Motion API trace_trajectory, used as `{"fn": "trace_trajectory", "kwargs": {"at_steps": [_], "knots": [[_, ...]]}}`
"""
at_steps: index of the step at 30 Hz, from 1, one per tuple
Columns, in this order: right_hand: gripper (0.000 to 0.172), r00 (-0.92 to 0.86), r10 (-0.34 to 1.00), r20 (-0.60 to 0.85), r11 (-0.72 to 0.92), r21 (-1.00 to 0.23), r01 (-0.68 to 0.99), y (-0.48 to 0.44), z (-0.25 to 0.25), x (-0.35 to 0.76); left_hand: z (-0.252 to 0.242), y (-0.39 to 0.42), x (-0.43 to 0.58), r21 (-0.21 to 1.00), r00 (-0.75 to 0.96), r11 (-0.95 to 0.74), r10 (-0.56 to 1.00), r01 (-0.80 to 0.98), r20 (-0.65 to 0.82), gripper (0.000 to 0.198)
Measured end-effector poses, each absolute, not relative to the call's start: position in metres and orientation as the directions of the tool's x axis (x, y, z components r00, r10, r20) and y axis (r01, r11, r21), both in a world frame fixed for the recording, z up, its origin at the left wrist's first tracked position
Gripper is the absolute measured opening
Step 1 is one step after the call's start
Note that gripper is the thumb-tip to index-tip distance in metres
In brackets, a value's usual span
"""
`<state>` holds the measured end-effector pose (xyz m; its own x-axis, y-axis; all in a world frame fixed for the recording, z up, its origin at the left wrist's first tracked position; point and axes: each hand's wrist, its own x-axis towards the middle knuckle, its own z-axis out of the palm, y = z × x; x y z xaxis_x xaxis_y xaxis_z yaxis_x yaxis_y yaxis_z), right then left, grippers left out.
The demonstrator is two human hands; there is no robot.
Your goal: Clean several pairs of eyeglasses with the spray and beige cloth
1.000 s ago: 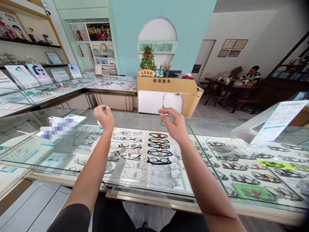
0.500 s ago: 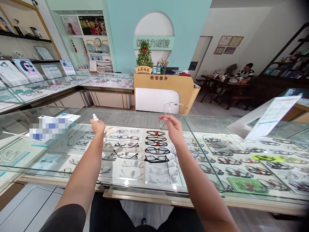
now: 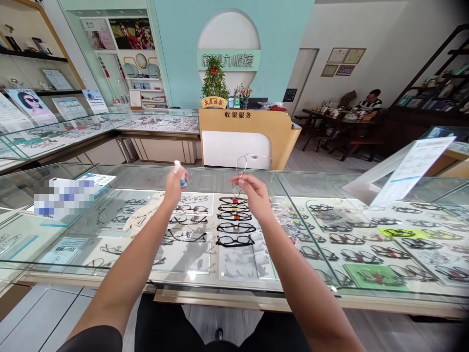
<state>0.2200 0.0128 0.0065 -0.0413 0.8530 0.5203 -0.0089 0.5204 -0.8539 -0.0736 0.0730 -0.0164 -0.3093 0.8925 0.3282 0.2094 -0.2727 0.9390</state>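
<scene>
Since the earlier frame, the small bottle (image 3: 178, 167) has come rightward with my left hand (image 3: 174, 187), narrowing the gap to the glasses; my right hand (image 3: 257, 195) has stayed nearly where it was.

From my head camera, my left fingers are wrapped around the bottle, which stands roughly upright, white cap on top and leaning slightly left. My right hand pinches the thin-rimmed eyeglasses (image 3: 241, 165) between thumb and fingers. Their front is turned on end, its long axis near vertical, one lens above the other, and a temple reaches right from the top. The lower lens is partly hidden by my fingers. Glasses and bottle are apart, at much the same height in view: the glasses lie right of the bottle, and my left hand is the nearer to them of any other thing held.

Below both is the glass tabletop (image 3: 227, 289), with a column of black frames (image 3: 235, 228) beneath my right hand. A cream cloth (image 3: 143, 217) lies left of my left forearm. The tilted sign stand (image 3: 414, 171) is well off to the right, outside the span between my hands.
</scene>
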Motion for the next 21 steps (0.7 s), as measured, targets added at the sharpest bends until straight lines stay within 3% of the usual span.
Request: {"fn": "trace_trajectory", "kwargs": {"at_steps": [1,2,4,8,11,15,21], "knots": [[0.022,-0.056,0.858,0.51,0.511,-0.859,0.0,0.011,0.007,0.218,-0.015,0.064,-0.059,0.949,-0.198,-0.291,0.93,0.12,0.31,0.063],[0.023,-0.073,0.863,0.5,0.502,-0.865,0.007,0.01,0.007,0.215,-0.013,0.055,-0.046,0.962,0.003,-0.258,0.966,-0.091,0.26,0.072],[0.025,-0.111,0.868,0.483,0.488,-0.873,0.015,0.007,0.006,0.21,-0.008,0.04,-0.029,0.967,0.163,-0.179,0.964,-0.18,0.208,0.084],[0.03,-0.193,0.871,0.451,0.464,-0.885,0.027,0.002,0.004,0.2,0.002,0.027,-0.021,0.955,0.372,0.008,0.922,-0.298,0.108,0.083],[0.032,-0.224,0.877,0.424,0.438,-0.899,0.012,-0.001,0.002,0.194,0.001,0.028,-0.021,0.959,0.362,-0.047,0.92,-0.278,0.15,0.079],[0.033,-0.275,0.878,0.391,0.394,-0.918,-0.046,-0.003,-0.001,0.188,-0.009,0.033,-0.019,0.978,0.26,-0.176,0.945,-0.108,0.199,0.074],[0.033,-0.34,0.872,0.352,0.338,-0.936,-0.101,-0.005,-0.003,0.182,-0.02,0.033,-0.018,0.984,0.238,-0.179,0.955,-0.008,0.176,0.062]]}}
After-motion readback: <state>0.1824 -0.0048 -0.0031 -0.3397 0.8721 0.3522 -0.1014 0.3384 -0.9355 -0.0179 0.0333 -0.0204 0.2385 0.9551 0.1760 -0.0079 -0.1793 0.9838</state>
